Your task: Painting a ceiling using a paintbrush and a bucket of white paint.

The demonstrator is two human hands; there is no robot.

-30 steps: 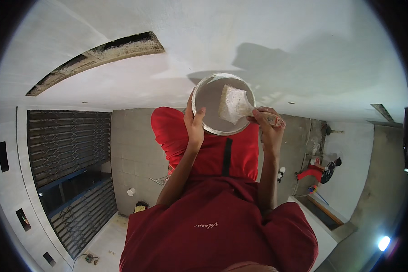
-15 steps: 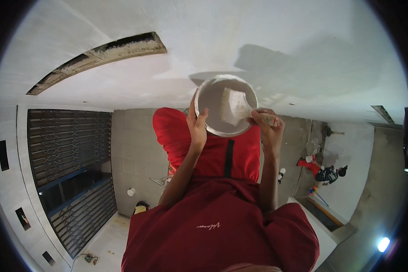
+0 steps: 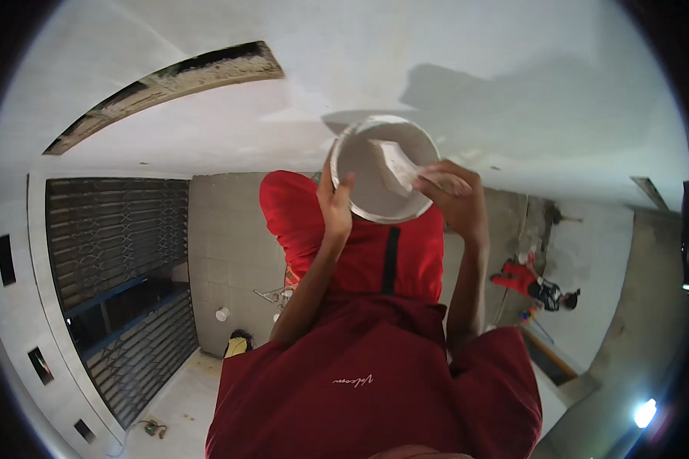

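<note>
Bucket (image 3: 366, 172) was up in front of the person, between both hands, over the red trousers (image 3: 344, 256) as seen from the head and close to the white wall (image 3: 352, 53). Couldn't tell whether it touched the wall or rested on a leg.

Left hand (image 3: 334, 205) had it by the left side: thumb hooked over the rim, fingers wrapped down the outer wall, so the rim was pinched between them. Likely reason: a one-sided grip carried the weight and left the mouth clear for the brush (image 3: 396, 168). Mouth faced up toward the head, which gave a straight view inside.

Right hand (image 3: 458, 195) pinched the brush handle, thumb against bent fingers; handle was blurred, so exact finger spacing couldn't be told. Handle crossed the right rim, head pointed left across the mouth. Held that way, I'd judge, so any drips fell back in the bucket. Couldn't tell if bristles touched the inside or the paint. Elbows spread either side, probably to square both hands on the bucket.

Around: long rough slot (image 3: 172, 86) in the wall upper left, folding gate (image 3: 122, 229) left, small white pot (image 3: 222, 314) on the floor, co-worker (image 3: 542, 289) well apart at right, bright lamp (image 3: 645, 413) lower right.
</note>
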